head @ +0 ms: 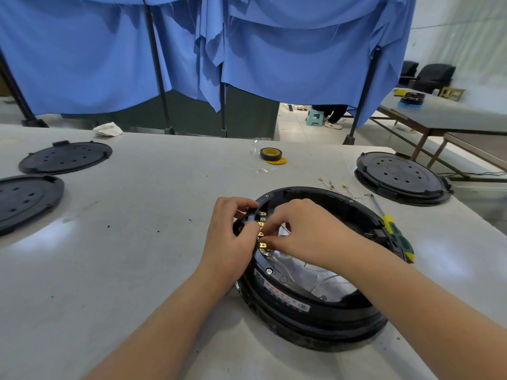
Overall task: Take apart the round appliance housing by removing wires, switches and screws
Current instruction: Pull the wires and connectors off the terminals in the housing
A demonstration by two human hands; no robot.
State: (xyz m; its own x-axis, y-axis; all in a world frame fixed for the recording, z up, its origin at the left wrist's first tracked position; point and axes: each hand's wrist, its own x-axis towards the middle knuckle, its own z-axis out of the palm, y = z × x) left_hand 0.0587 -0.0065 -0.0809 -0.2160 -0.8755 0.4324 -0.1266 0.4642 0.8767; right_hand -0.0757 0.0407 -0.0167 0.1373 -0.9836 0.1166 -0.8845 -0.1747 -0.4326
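A round black appliance housing (pixel 315 305) lies on the grey table in front of me, open at the top. On its left inner wall sits a black switch block with brass terminals (pixel 262 229). My left hand (pixel 233 237) grips the housing rim and the switch block from outside. My right hand (pixel 299 231) reaches in from the right, fingertips pinching at a brass terminal with thin white wires below it. Loose wires with brass ends (pixel 340 187) lie on the table behind the housing.
A green and yellow screwdriver (pixel 395 231) rests against the housing's right rim. Black round covers lie at left (pixel 65 157), far left (pixel 24 201) and right (pixel 400 176). A roll of tape (pixel 271 154) sits behind. Blue curtains hang at the back.
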